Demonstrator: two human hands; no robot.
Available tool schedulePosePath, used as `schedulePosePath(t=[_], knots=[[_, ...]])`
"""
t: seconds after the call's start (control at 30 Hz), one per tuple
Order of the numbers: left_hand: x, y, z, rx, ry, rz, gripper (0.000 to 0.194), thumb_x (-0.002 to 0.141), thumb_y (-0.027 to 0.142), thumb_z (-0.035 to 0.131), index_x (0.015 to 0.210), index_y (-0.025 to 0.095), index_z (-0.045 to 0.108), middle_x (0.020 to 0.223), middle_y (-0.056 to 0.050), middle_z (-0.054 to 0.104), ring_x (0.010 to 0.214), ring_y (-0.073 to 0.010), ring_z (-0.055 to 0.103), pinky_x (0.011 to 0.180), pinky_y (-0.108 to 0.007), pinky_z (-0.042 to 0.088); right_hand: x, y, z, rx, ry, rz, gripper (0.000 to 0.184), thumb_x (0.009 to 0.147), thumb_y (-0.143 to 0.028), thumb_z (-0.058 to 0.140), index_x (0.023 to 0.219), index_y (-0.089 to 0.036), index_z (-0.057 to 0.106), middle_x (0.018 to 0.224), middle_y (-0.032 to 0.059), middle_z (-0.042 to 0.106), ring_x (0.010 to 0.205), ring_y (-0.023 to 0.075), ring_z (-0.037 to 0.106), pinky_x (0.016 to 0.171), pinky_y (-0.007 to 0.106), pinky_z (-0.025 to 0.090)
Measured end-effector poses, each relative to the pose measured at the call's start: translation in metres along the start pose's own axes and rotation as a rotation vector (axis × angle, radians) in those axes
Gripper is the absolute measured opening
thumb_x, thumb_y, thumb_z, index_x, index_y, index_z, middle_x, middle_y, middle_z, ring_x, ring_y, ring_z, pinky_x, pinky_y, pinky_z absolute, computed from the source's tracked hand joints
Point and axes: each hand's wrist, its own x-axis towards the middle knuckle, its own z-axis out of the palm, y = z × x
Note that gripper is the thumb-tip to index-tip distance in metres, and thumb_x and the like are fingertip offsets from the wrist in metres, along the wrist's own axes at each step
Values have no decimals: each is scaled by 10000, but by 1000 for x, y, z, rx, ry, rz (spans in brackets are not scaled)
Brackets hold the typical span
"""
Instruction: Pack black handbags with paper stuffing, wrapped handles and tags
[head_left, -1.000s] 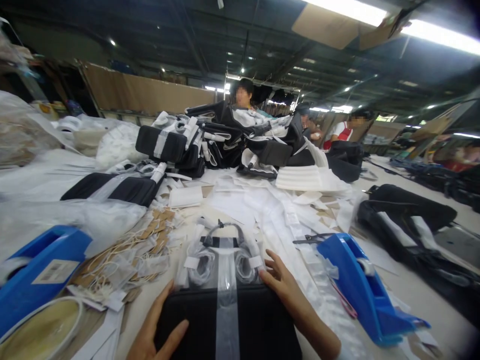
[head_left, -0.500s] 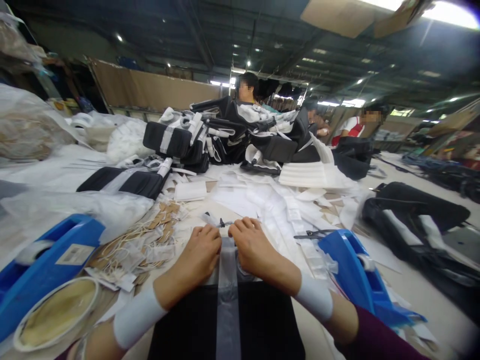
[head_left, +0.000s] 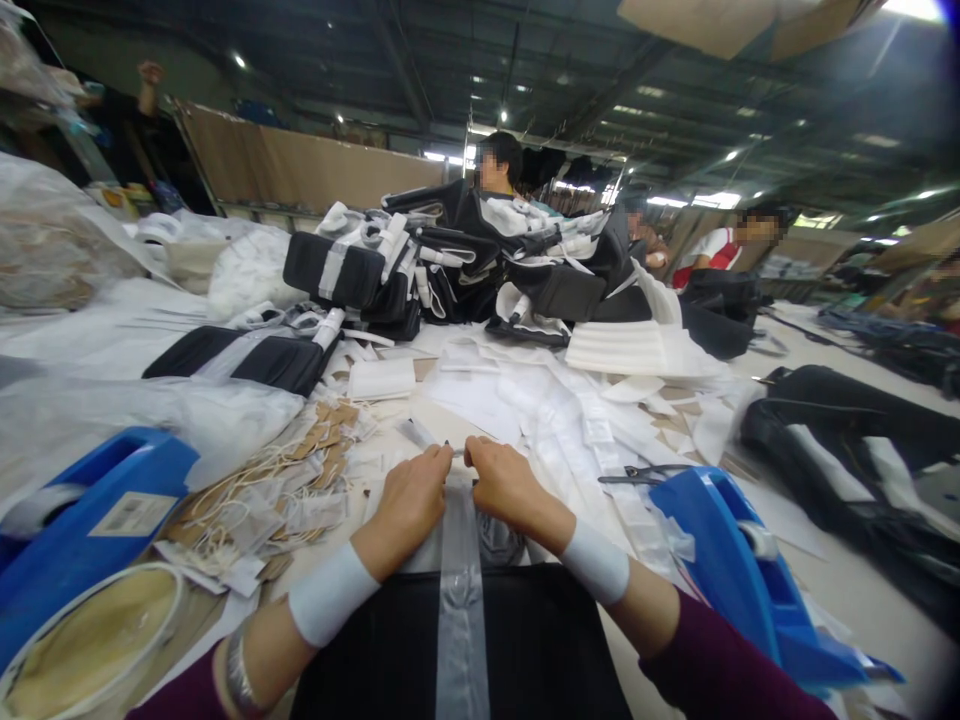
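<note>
In front of me lies a black padded bag (head_left: 382,640) with a clear plastic strip (head_left: 459,560) wrapped lengthwise over its middle. Beyond its far edge, my left hand (head_left: 412,500) is closed in a pinch, thumb and fingers pressed together. My right hand (head_left: 510,490) faces it, also closed, its fingers curled inward. Between the fingertips, at the strip's far end, is a small thin piece whose kind I cannot make out. Under my right wrist, a grey rolled part (head_left: 499,542) shows beside the strip.
Blue tape dispensers stand at left (head_left: 97,530) and right (head_left: 750,570). Near the left one are a round tub (head_left: 94,640) and strung cardboard tags (head_left: 300,475). Scissors (head_left: 637,472) lie at right. Wrapped black bags (head_left: 337,275) are piled ahead; co-workers sit behind.
My hands have turned at the strip's far end, fingers now curled tighter and pinching. My forearms have shifted inward and the view has tilted slightly.
</note>
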Motion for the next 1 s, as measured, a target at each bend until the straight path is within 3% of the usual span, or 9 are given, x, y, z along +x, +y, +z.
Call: schedulePosePath(t=[0.2,0.37,0.5,0.6,0.7,0.77,0.9,1.0], knots=[[-5,4,8,-70,23,16,439,749,-13,390,1104,200,538,1048,-88,634,1012,-266,592,795,-378,444,6,-8,22,54,6,50,323,730,-44,478,1009,-175,573,995,83,683,889,243,646,680,313,375],[-8,2,2,-170,62,57,357,717,-10,438,966,186,603,998,-80,641,965,-234,599,807,-346,470,4,3,19,119,0,-98,367,701,-1,465,1004,-148,611,1004,102,682,948,252,623,801,350,407],[9,-36,-25,-264,130,46,292,772,22,448,918,194,633,976,-33,657,932,-159,610,807,-255,483,1,21,-6,488,87,-198,389,653,-9,493,963,-186,646,996,39,687,996,206,600,894,332,412],[40,-87,-45,-233,173,-82,224,825,60,460,898,158,647,972,-77,657,951,-205,609,870,-338,477,5,34,-20,738,197,-110,216,723,-111,513,864,-190,657,898,28,699,898,189,629,847,317,449],[75,-128,-45,-186,102,-162,76,850,117,571,845,134,644,924,-67,650,933,-215,610,896,-411,477,15,42,-19,832,240,-17,146,736,-160,528,790,-180,661,814,31,699,818,185,637,798,312,463],[95,-140,-35,-184,41,-183,99,877,229,626,902,133,637,977,-53,645,945,-202,608,884,-419,495,23,45,-12,869,243,-7,139,727,-157,536,771,-181,666,786,23,698,781,172,632,776,300,464],[121,-140,-9,-268,-16,-234,237,903,343,615,1031,143,620,1055,-65,633,938,-196,619,825,-395,532,34,46,1,932,233,-19,149,706,-140,538,754,-182,672,747,8,692,728,153,623,719,269,463],[127,-145,-13,-412,-25,-230,231,903,355,615,971,134,626,939,-37,645,805,-161,625,725,-336,541,37,48,3,941,228,-30,160,697,-132,536,750,-183,678,737,5,689,710,149,618,695,258,457]])
